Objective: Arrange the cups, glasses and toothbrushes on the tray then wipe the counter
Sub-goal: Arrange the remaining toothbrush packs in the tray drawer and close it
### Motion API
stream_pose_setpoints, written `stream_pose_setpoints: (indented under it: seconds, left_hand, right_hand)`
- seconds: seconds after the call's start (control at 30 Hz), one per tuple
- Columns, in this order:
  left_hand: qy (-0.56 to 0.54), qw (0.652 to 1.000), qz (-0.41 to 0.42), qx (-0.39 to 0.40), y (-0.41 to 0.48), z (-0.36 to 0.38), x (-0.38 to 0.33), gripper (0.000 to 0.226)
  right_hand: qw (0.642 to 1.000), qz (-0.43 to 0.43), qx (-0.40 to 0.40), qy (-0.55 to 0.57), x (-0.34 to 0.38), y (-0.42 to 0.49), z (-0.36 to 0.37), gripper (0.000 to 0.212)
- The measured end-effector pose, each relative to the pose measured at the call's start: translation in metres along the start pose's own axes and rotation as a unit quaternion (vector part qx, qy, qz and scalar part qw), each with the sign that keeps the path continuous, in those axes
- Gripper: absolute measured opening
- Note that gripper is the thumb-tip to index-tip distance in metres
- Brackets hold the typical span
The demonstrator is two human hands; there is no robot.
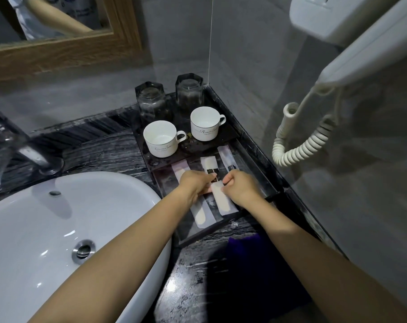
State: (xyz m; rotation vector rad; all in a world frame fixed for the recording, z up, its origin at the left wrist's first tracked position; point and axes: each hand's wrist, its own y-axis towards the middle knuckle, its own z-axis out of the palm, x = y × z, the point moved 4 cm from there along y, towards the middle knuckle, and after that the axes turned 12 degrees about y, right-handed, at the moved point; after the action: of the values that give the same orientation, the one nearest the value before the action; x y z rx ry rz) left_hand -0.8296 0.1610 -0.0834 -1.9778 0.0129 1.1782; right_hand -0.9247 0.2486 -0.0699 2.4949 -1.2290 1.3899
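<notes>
A dark tray (258,173) stands in the counter's right corner. At its back are two upturned glasses (151,101) (189,92), and in front of them two white cups (161,141) (205,123) stand upright. Several wrapped toothbrush packets lie side by side on the tray's front half: one at the left (200,215), one in the middle (221,199), one at the right (228,157). My left hand (195,183) and my right hand (239,185) both pinch the middle packet from either side. Its centre is hidden under my fingers.
A white basin (58,229) fills the left, with a chrome tap (16,148) behind it. A purple cloth (251,257) lies on the dark marble counter (198,276) in front of the tray. A wall hair dryer (361,43) with a coiled cord (298,141) hangs at the right.
</notes>
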Motion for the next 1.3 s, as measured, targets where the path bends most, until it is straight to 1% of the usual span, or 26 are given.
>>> stream_pose_setpoints:
  seconds: [0.07,0.1,0.13,0.2,0.23,0.27,0.3,0.33,0.4,0.43,0.5,0.57,0.63,0.7,0.8,0.9,1.03,1.1,1.2,1.3]
  left_hand:
    - [0.024,0.998,0.048,-0.014,-0.003,-0.002,0.0,0.007]
    - [0.062,0.995,0.078,-0.023,-0.007,-0.004,-0.001,0.005]
    - [0.107,0.988,0.109,-0.033,-0.012,-0.006,-0.002,0.009]
    - [0.206,0.963,0.168,-0.053,-0.022,-0.01,-0.004,0.019]
    - [0.259,0.945,0.191,-0.058,-0.026,-0.01,-0.004,0.022]
    - [0.313,0.923,0.213,-0.065,-0.028,-0.01,-0.003,0.03]
    - [0.368,0.897,0.235,-0.067,-0.028,-0.009,-0.002,0.041]
    - [0.423,0.867,0.257,-0.064,-0.028,-0.006,-0.001,0.048]
    - [0.514,0.809,0.281,-0.051,-0.025,0.0,0.003,0.051]
    - [0.55,0.783,0.286,-0.046,-0.022,0.003,0.005,0.052]
    - [0.603,0.742,0.292,-0.039,-0.018,0.008,0.009,0.054]
    - [0.631,0.716,0.296,-0.029,-0.014,0.012,0.014,0.054]
    - [0.642,0.706,0.298,-0.023,-0.012,0.012,0.016,0.053]
    - [0.642,0.703,0.305,-0.018,-0.011,0.011,0.015,0.053]
    - [0.64,0.704,0.308,-0.001,-0.012,0.009,0.015,0.056]
    - [0.633,0.706,0.317,0.015,-0.013,0.006,0.013,0.057]
    - [0.646,0.694,0.316,0.022,-0.012,0.005,0.012,0.058]
    - [0.648,0.692,0.317,0.027,-0.016,0.005,0.013,0.058]
    - [0.617,0.715,0.327,0.02,-0.022,-0.004,0.015,0.058]
    - [0.604,0.724,0.333,-0.016,-0.024,-0.015,0.016,0.054]
  right_hand:
    - [1.0,0.001,-0.017,-0.014,0.001,0.006,0.003,0.009]
    - [1.0,-0.002,-0.019,-0.022,0.002,0.008,0.004,0.01]
    - [0.999,-0.005,-0.018,-0.028,0.003,0.011,0.005,0.009]
    - [0.999,-0.012,-0.014,-0.036,0.003,0.013,0.006,0.007]
    - [0.999,-0.017,-0.011,-0.041,0.003,0.012,0.005,0.009]
    - [0.998,-0.028,-0.013,-0.051,0.003,0.011,0.003,0.012]
    - [0.996,-0.047,-0.022,-0.075,0.003,0.009,0.001,0.014]
    - [0.99,-0.075,-0.041,-0.112,0.004,0.008,-0.002,0.016]
    - [0.968,-0.132,-0.078,-0.197,0.003,0.008,-0.007,0.023]
    - [0.958,-0.149,-0.079,-0.233,0.001,0.009,-0.007,0.028]
    - [0.949,-0.162,-0.041,-0.268,-0.003,0.013,-0.006,0.041]
    - [0.949,-0.161,0.005,-0.271,-0.006,0.013,-0.004,0.052]
    - [0.946,-0.161,0.036,-0.279,-0.008,0.014,-0.004,0.058]
    - [0.948,-0.159,0.06,-0.269,-0.013,0.021,-0.003,0.062]
    - [0.967,-0.136,0.082,-0.199,-0.019,0.032,-0.007,0.055]
    - [0.966,-0.14,0.083,-0.201,-0.02,0.033,-0.011,0.05]
    - [0.963,-0.156,0.067,-0.209,-0.016,0.028,-0.011,0.048]
    - [0.964,-0.175,0.054,-0.193,-0.011,0.018,-0.012,0.045]
    - [0.965,-0.244,0.0,-0.1,-0.005,-0.017,-0.019,0.037]
    - [0.966,-0.25,-0.046,-0.047,-0.009,-0.046,-0.033,0.028]
